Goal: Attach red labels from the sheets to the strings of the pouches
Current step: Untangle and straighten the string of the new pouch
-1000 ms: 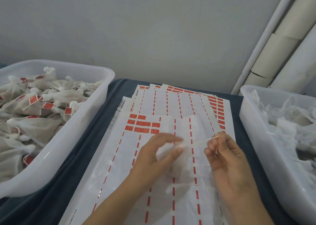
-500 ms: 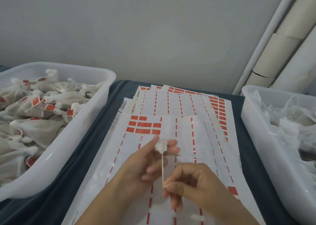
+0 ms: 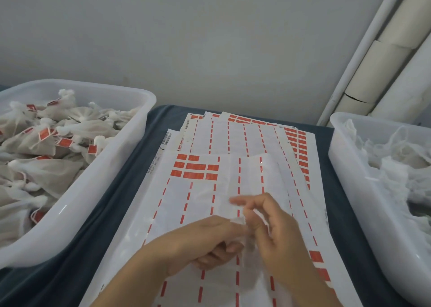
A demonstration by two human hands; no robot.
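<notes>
Head view puts my two hands together over the top label sheet [image 3: 200, 204], working a white pouch [image 3: 242, 239] between them. My left hand [image 3: 200, 243] curls round the pouch body to steady it, I judge, while my right hand [image 3: 277, 229] pinches at its gathered neck with the forefinger stretched out, probably to free the string; the string itself is too blurred to make out. Just ahead of my left hand sit the remaining red labels [image 3: 194, 170], within easy reach for peeling. Further ahead more sheets [image 3: 251, 134] fan out, one with a barcode strip [image 3: 166, 141] whose print I cannot read. Left of my hands is the bin of labelled pouches [image 3: 77, 204], right the bin of unlabelled ones [image 3: 345, 176]
</notes>
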